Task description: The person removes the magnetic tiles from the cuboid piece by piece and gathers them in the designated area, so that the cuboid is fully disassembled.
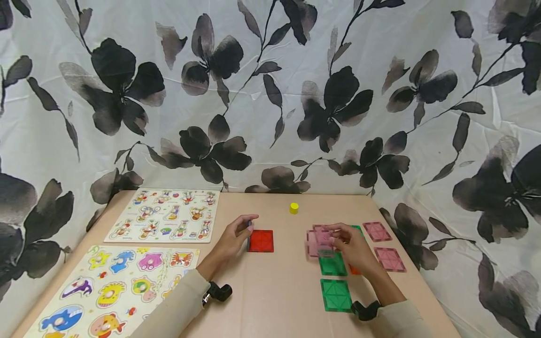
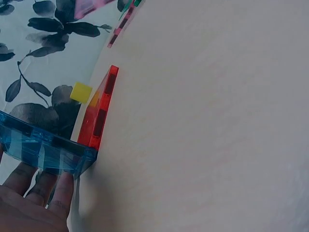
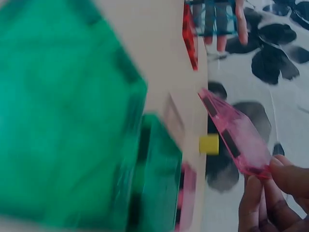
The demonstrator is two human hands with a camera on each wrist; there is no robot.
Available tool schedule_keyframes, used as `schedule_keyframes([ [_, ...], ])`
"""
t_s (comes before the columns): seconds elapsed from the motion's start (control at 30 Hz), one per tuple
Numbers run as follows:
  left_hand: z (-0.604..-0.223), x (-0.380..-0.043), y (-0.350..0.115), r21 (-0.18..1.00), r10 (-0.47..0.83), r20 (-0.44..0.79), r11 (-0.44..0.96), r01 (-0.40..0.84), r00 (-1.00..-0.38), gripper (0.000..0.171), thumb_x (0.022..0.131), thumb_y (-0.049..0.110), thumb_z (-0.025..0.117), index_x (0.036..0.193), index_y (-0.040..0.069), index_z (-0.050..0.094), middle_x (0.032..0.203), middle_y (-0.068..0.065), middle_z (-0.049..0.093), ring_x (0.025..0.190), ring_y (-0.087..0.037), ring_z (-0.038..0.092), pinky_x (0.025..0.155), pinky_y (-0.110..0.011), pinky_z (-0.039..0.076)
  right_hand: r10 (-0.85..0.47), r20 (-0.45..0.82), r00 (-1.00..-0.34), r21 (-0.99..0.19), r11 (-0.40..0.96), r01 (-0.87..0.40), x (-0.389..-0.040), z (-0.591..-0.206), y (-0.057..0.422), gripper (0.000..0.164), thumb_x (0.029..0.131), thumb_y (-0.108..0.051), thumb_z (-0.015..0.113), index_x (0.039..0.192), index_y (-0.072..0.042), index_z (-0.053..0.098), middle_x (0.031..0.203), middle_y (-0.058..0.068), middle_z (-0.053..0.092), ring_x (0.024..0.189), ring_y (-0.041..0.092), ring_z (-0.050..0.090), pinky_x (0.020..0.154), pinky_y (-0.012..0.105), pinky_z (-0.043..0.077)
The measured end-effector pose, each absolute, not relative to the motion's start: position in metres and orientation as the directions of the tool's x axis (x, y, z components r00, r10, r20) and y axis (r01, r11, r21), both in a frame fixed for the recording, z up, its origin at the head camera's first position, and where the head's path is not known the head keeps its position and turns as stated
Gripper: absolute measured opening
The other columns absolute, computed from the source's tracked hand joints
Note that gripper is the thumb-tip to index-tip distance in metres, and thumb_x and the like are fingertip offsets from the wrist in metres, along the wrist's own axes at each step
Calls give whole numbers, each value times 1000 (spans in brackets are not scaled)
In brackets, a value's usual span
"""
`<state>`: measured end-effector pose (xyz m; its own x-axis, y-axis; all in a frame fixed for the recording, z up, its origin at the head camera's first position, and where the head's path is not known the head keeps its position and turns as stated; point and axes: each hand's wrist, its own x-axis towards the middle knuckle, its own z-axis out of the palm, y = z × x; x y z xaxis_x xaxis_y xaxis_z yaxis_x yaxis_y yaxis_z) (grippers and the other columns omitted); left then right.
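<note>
A red magnetic tile lies flat on the table. My left hand holds a translucent blue magnetic tile on edge along the red tile's left side; its fingers lie against the blue face. Over on the right, my right hand pinches a translucent pink magnetic tile between thumb and fingertips, raised above the table. Below it lie another pink tile and a green tile. A second green tile sits nearer, beside the right wrist.
Two more pink tiles lie right of the right hand, and an orange tile is partly hidden under it. A small yellow cylinder stands near the far edge. Two picture boards cover the left side. Floral cloth hangs behind.
</note>
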<state>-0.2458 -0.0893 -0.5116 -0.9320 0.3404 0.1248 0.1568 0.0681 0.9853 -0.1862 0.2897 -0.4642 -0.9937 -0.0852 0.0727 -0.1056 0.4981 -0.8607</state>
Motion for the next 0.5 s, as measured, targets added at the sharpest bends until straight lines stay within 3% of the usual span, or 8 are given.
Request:
schedule_keyframes([
  [0.23, -511, -246, -89, 981, 350, 129, 91, 171, -928, 41, 112, 13, 53, 153, 11, 53, 160, -22, 50, 150, -42, 47, 124, -56, 41, -71, -10, -997, -862, 506, -28, -149, -460, 343, 34, 104, -8, 67, 137, -5, 64, 119, 19, 76, 100, 20, 72, 83, 24, 62],
  [0.5, -508, -244, -90, 985, 353, 108, 92, 149, -929, 40, 112, 12, 52, 152, 15, 55, 162, -20, 49, 152, -39, 46, 125, -56, 39, -163, -122, -979, -888, 459, 35, -120, -465, 391, 39, 103, -8, 68, 136, 10, 58, 113, 14, 78, 93, 9, 72, 79, 26, 63],
])
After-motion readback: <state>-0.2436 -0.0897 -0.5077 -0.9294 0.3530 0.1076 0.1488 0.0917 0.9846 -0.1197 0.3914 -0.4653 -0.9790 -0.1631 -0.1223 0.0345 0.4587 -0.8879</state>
